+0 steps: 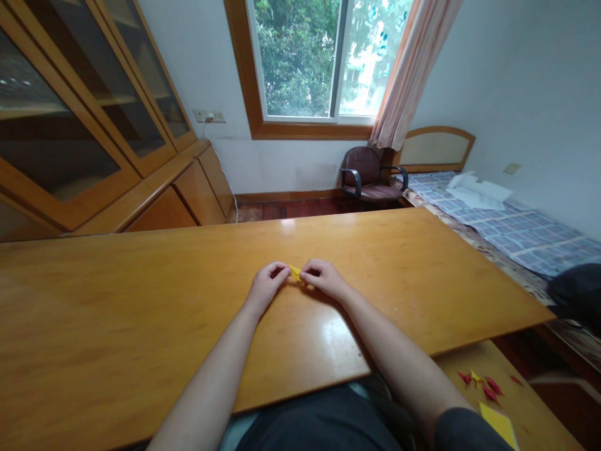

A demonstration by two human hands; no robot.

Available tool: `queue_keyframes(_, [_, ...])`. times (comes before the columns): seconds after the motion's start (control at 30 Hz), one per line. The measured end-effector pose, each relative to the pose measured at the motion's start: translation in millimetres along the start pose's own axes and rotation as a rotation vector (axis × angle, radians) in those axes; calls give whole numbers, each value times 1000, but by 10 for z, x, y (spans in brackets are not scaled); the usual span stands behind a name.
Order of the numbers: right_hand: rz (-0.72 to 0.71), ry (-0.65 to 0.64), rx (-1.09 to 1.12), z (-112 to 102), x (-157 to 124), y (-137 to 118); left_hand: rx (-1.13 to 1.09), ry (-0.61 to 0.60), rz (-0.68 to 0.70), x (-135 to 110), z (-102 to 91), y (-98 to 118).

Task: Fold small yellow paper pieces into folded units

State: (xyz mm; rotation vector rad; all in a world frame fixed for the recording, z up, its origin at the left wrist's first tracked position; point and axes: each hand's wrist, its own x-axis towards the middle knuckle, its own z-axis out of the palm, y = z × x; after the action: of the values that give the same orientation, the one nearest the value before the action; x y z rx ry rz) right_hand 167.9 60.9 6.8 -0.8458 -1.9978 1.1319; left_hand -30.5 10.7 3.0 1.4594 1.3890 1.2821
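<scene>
A small piece of folded yellow paper (pixel 295 272) is held between my two hands, just above the middle of the wooden table (pixel 141 313). My left hand (pixel 270 285) pinches its left end between thumb and fingertips. At the other end, my right hand (pixel 325 278) grips it with thumb and forefinger. Its exact folded shape is partly hidden by the fingers and too small to make out.
On a lower surface (pixel 451 363) at the right lie several small red folded papers (pixel 491 391), a yellow one (pixel 475 376) and yellow sheets (pixel 498 426). A chair (pixel 369 172) and a bed (pixel 516 232) stand beyond the table; a glass-door cabinet (pixel 154 150) is at left.
</scene>
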Motion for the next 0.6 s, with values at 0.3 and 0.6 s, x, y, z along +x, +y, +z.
queue_keyframes(0.3, [3,-43,29,-29,-18,4,-189,-11,-104,1,21,-2])
queue_keyframes(0.6, [-12,-46,1,-32,-21,-24,-141,-81,-90,-26,2,87])
